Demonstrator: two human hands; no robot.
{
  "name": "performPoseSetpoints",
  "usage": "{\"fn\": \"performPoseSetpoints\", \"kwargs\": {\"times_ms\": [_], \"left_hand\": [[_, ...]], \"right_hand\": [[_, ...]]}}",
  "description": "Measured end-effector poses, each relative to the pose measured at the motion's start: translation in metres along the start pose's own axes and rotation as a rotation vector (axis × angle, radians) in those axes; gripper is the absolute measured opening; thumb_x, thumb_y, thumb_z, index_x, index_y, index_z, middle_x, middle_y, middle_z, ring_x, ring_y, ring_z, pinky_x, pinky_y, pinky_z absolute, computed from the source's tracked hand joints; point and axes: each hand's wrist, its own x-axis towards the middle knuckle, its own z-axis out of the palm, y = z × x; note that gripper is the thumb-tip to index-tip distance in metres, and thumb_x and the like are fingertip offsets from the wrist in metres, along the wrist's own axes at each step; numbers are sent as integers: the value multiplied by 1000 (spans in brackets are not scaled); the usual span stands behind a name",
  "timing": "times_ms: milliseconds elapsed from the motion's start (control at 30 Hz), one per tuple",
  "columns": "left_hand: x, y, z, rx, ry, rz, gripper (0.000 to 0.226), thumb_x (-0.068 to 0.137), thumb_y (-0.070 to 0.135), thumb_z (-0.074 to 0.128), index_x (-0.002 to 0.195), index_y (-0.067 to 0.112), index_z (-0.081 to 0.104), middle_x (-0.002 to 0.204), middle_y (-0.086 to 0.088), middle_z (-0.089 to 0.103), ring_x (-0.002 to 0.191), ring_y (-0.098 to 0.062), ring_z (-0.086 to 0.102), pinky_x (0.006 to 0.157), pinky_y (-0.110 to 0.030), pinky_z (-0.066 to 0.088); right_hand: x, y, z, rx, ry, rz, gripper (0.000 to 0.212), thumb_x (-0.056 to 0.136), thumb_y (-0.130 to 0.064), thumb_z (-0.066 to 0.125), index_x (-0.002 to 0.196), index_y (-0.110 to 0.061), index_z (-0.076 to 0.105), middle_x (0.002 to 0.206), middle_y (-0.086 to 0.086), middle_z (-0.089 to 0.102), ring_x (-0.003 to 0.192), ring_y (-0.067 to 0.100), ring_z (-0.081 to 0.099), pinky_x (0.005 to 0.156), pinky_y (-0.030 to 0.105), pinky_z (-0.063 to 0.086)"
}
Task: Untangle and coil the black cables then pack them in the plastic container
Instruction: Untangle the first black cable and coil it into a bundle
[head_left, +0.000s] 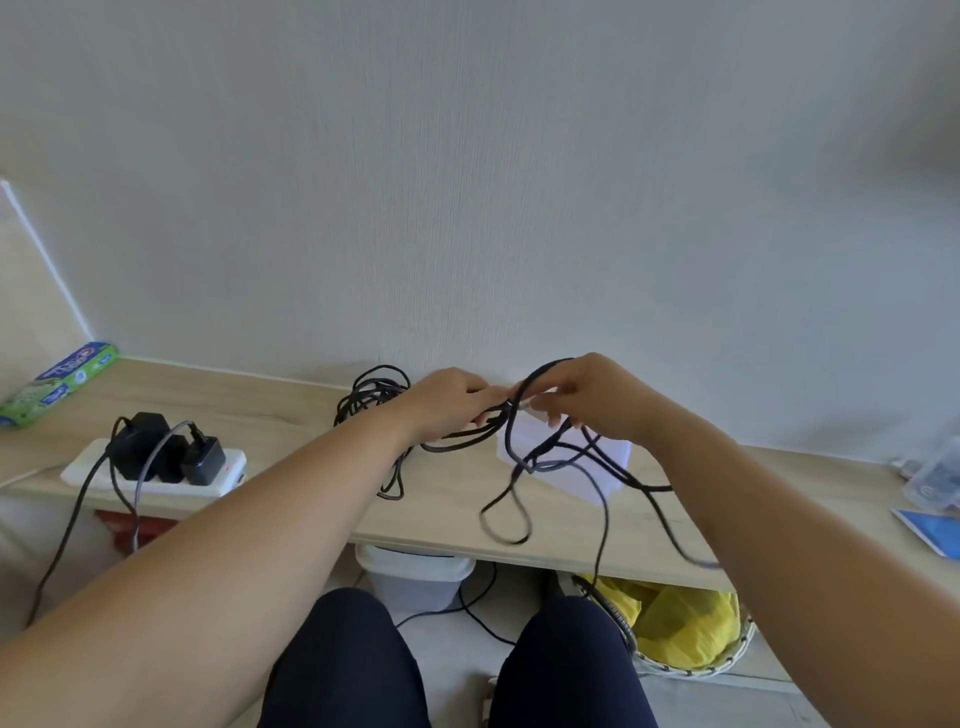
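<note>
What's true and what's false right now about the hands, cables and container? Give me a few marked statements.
1. The left hand and right hand both hold the black cables. True.
2. The cables are already coiled inside the plastic container. False: they hang loose and tangled over the table.
3. Black adapters sit plugged into the power strip. True.
4. A green packet lies at the table's right end. False: the green packet lies at the left end.
</note>
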Motion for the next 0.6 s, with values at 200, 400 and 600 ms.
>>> {"fn": "performPoseSetpoints", "kwargs": {"times_ms": [200, 400, 600], "left_hand": [[-7, 7, 1, -191, -104, 31, 59, 100, 50, 20, 72, 12, 55, 37, 14, 41, 33, 1, 38, 51, -22, 27], [-5, 4, 9, 18, -119, 112, 52, 78, 62, 61, 65, 11, 56, 57, 6, 37, 53, -9, 36, 57, -26, 25], [-4, 6, 12, 15, -77, 133, 47, 87, 50, 58, 59, 14, 47, 54, 5, 33, 48, -10, 30, 54, -27, 22]], "right_hand": [[11, -1, 6, -91, 78, -48, 37, 75, -28, 77, 109, -30, 63, 111, -8, 62, 97, 6, 56, 89, 24, 48], [7, -13, 0, -172, -255, -44, 37, 89, -25, 63, 126, -24, 59, 118, -10, 64, 107, 4, 59, 95, 18, 44], [6, -15, 0, -356, -336, -69, 16, 85, -20, 68, 99, -26, 61, 87, -22, 58, 81, -6, 53, 72, 12, 38]]}}
